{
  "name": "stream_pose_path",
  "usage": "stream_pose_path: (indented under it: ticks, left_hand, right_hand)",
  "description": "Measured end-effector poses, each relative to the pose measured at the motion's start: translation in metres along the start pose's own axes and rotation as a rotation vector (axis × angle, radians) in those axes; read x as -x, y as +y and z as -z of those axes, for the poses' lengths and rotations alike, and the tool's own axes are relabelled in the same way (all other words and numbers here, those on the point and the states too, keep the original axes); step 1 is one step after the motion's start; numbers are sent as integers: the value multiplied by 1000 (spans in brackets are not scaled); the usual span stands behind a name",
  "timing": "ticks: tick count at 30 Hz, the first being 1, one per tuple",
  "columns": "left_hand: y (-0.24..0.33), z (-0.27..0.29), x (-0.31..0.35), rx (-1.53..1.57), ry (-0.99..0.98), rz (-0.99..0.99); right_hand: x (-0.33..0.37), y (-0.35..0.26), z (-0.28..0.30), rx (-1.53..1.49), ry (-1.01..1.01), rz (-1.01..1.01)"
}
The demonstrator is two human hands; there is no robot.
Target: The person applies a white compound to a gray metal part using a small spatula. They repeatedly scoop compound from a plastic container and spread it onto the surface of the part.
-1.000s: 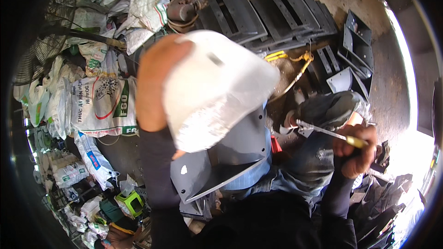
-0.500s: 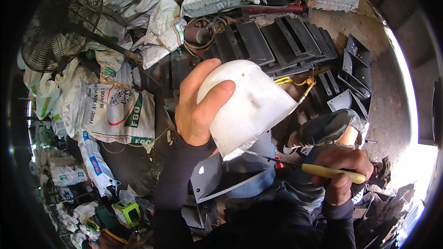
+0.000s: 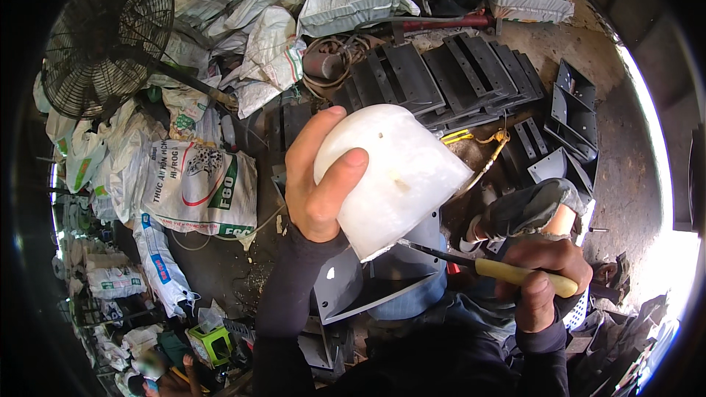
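Note:
My left hand (image 3: pixel 318 195) grips a white, bowl-like plastic piece (image 3: pixel 408 176) by its rounded side, thumb across the face and fingers behind. The piece has a small hole near its curved top. My right hand (image 3: pixel 548 276) is closed round the pale yellow handle of a knife (image 3: pixel 507 271). Its narrow dark blade points left, with the tip at the straight lower edge of the white piece, near its corner. Whether the tip touches that edge is hard to tell. Below the piece, a dark grey bucket-shaped part (image 3: pixel 390 298) rests over my lap.
Stacked dark grey parts (image 3: pixel 463 73) stand ahead, with more bucket-shaped parts (image 3: pixel 570 114) to the right. A yellow cord (image 3: pixel 489 165) hangs behind the white piece. At left are a large fan (image 3: pixel 110 37) and printed sacks (image 3: pixel 202 187). Another person (image 3: pixel 176 382) is at the lower left.
The knife tip has shifted slightly right along the lower edge of the white piece. The whole view has drifted a little. Another person now shows more plainly at the lower left.

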State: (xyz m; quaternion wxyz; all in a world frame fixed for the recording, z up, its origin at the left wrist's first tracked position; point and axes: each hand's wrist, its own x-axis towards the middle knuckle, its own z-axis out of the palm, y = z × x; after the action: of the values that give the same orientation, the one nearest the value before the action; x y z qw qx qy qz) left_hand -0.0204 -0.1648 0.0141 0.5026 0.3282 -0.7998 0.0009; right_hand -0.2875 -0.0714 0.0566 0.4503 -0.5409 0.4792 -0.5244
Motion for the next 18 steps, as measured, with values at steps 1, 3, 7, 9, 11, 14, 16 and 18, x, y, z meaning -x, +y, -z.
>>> stream_pose_path:
  ticks: [1,3,7,9,11,14,16,18]
  left_hand:
    - [-1,-2,2,14,-2,33]
    - [-3,-5,3,-17,18,-19]
    - [-2,-6,-8,-35,63,-56]
    - [7,2,-17,330,127,234]
    - [19,11,-22,729,162,571]
    - [23,12,-20,942,294,693]
    - [13,1,-13,565,328,233]
    - [-3,-7,-4,260,371,-6]
  right_hand:
    - [0,0,0,79,16,34]
    - [2,0,0,65,21,13]
    - [1,3,-2,75,-32,102]
    - [0,3,-6,49,-49,167]
    - [-1,3,-9,7,-84,205]
    - [-4,2,-14,-62,-154,259]
    - [-3,1,-18,-90,-173,285]
    - [-1,0,-24,-124,-144,268]
